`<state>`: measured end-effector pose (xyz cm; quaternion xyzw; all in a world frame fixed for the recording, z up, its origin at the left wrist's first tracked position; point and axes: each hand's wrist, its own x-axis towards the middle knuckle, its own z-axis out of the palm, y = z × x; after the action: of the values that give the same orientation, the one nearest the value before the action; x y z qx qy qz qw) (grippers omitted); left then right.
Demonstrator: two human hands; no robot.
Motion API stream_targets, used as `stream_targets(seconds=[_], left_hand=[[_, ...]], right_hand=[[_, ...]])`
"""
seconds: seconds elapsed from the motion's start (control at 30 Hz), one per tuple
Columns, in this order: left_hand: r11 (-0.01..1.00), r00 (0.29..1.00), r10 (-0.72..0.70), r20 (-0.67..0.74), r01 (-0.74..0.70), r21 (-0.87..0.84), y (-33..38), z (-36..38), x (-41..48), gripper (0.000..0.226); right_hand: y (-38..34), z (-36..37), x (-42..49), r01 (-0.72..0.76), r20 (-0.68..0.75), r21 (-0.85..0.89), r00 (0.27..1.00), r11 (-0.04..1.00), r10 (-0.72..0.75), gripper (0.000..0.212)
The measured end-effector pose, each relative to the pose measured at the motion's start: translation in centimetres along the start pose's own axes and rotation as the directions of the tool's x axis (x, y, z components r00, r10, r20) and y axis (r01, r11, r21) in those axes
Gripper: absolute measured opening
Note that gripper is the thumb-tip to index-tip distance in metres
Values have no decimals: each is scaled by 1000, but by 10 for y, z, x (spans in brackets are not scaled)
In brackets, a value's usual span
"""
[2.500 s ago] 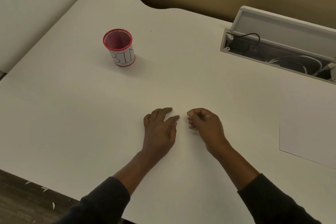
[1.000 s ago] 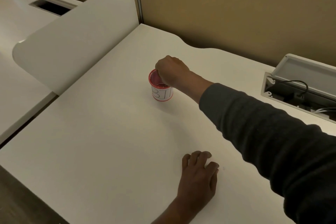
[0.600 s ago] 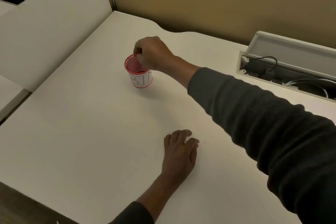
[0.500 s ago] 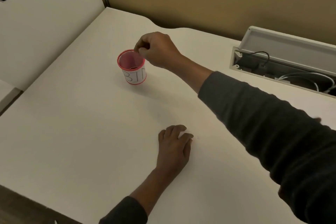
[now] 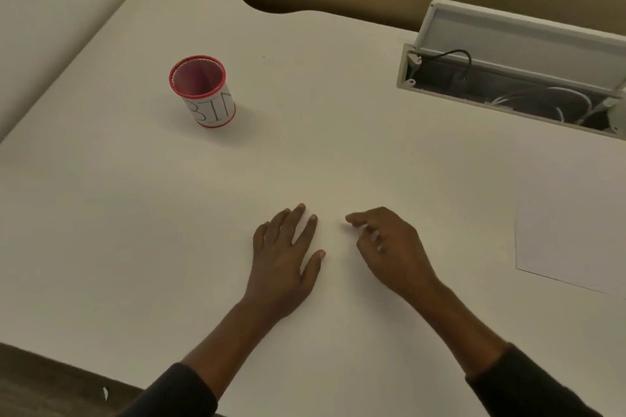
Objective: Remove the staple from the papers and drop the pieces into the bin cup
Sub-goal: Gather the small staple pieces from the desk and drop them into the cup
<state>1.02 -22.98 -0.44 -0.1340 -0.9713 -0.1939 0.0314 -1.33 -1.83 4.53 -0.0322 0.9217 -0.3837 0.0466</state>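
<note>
I am seeing one bin cup (image 5: 202, 91) standing upright, mouth up, my left hand (image 5: 283, 262) lying spread flat, my right hand (image 5: 389, 247) curling loosely, pinching nothing visible.

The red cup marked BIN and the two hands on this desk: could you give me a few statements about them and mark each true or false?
1. The bin cup stands upright on the desk. True.
2. The right hand is over the cup. False: it is near the desk's front, well away from the cup, beside the left hand.
3. The left hand lies palm down, fingers spread. True.
4. The loose sheet of paper lies under the left hand. False: it lies at the right edge, apart from both hands.
5. The cable tray at the back right has its lid shut. False: the lid is raised and cables show inside.
</note>
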Motion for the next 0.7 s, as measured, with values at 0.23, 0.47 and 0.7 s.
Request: stream_targets(seconds=[0.23, 0.47, 0.7], left_hand=[[999, 997, -4, 83, 2, 33, 14, 3, 2, 56], [999, 1000, 21, -22, -21, -33, 20, 4, 14, 46], [985, 992, -89, -94, 73, -158, 30, 8, 48, 20]], right_hand=[[4, 23, -17, 111, 23, -424, 993, 899, -112, 53], [10, 23, -31, 45, -113, -320, 990, 947, -85, 43], [12, 26, -37, -25, -186, -229, 982, 973, -19, 41]])
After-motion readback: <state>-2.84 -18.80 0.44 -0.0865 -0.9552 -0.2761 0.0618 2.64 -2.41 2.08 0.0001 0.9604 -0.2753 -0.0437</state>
